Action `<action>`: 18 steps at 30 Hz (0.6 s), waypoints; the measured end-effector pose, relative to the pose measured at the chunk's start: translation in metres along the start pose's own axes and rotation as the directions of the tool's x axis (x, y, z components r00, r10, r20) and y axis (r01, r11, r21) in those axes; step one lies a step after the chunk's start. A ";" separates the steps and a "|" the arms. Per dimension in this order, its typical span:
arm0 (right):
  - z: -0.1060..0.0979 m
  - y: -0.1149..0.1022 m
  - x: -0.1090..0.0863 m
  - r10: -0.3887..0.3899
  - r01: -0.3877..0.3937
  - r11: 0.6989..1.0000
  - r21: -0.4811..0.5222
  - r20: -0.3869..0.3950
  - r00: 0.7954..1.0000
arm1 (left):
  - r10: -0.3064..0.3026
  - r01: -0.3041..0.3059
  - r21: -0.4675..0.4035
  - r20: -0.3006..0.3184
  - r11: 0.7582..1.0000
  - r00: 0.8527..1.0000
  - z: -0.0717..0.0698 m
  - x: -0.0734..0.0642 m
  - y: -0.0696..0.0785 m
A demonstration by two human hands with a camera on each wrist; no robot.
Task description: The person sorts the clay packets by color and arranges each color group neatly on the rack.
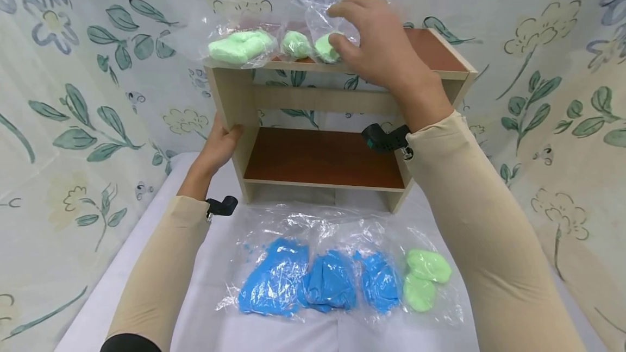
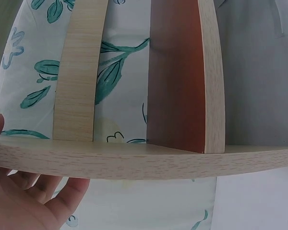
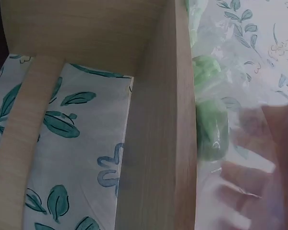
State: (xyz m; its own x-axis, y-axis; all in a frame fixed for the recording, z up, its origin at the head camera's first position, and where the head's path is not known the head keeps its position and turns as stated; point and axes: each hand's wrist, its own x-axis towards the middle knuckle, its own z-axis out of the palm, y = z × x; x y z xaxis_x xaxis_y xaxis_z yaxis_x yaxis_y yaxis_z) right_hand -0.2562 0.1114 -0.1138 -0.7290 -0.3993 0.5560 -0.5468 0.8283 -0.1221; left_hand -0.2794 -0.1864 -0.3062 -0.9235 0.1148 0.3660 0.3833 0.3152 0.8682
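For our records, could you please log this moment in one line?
left hand: grips shelf | right hand: at rightmost green lump atop shelf, contact unclear | blue lumps: bagged, in front

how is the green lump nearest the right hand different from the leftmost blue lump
Colour: the green lump is pale green, the blue lump bright blue. Size: the green lump looks small and compact, the blue lump broader and spread out. Place: the green lump is on the shelf's top board, beside the right hand; the blue lump lies on the white cloth. Both are in clear plastic.
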 end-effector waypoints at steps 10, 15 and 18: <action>0.003 0.002 -0.001 0.041 -0.053 0.996 0.069 0.169 0.985 | 0.009 -0.009 -0.001 -0.006 1.000 1.000 0.000 0.002 -0.005; 0.005 0.007 0.000 0.053 -0.072 0.994 0.079 0.216 0.975 | 0.009 -0.009 0.013 -0.008 1.000 1.000 -0.001 0.004 -0.013; 0.011 0.009 0.001 0.051 -0.064 0.996 0.057 0.205 0.977 | -0.016 0.016 0.020 -0.011 1.000 1.000 -0.001 0.002 -0.012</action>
State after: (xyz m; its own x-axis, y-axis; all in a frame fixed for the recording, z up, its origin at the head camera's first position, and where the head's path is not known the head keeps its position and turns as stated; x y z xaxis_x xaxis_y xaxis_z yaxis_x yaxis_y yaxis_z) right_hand -0.2662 0.1136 -0.1239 -0.8249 -0.4286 0.3685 -0.5217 0.8283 -0.2043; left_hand -0.2856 -0.1906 -0.3157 -0.9292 0.0992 0.3561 0.3681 0.3361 0.8669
